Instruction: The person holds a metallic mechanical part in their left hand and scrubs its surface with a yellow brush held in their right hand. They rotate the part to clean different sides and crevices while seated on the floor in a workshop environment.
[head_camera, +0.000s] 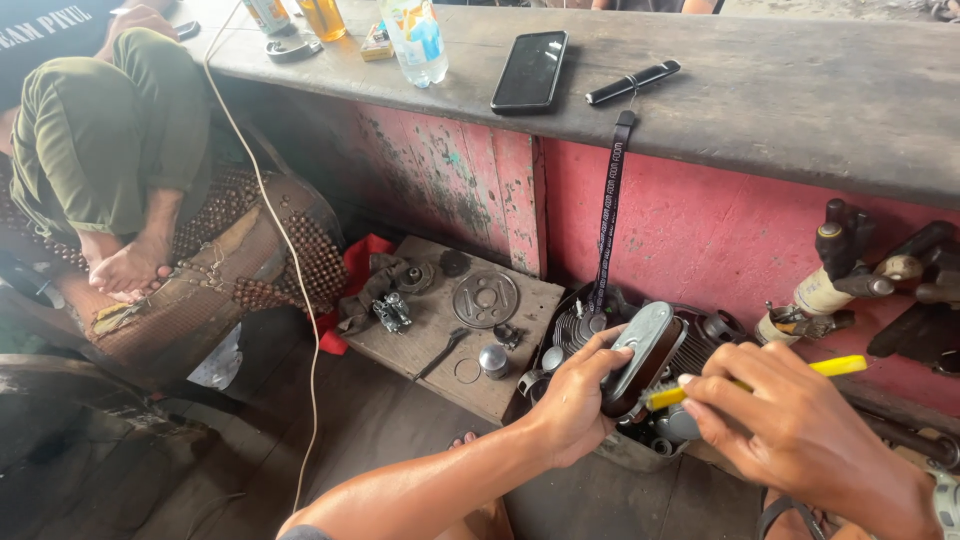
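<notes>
Left hand: closed around the metal engine cover, thumb on its near edge, fingers wrapped behind; cover tilted, grey face turned up and to the left.
Right hand: closed on the yellow-handled brush, fingers curled over the handle, yellow end sticking out to the right past the knuckles.
Brush head: pressed against the dark lower rim of the engine cover, just beside the left thumb.
Engine cover position: held above the parts tray, in front of the red wall.
Parts tray: on the floor, filled with dark engine pieces, among them a finned cylinder; rim partly hidden by both hands.
Wooden board: left of the tray, lying flat on the floor; carries a round metal disc, a small shiny cap, a ring, a dark tool and a greasy cloth.
Tabletop: worn grey plank above the red wall; bears a black phone, a black key holder, a clear plastic bottle and a glass of amber liquid.
Lanyard: dark strap hanging from the key holder down the wall toward the tray.
Right of the tray: black handles and a pale tube leaning against the wall.
Other person: seated at upper left in green trousers, bare feet on a beaded seat; white cord running down beside it.
</notes>
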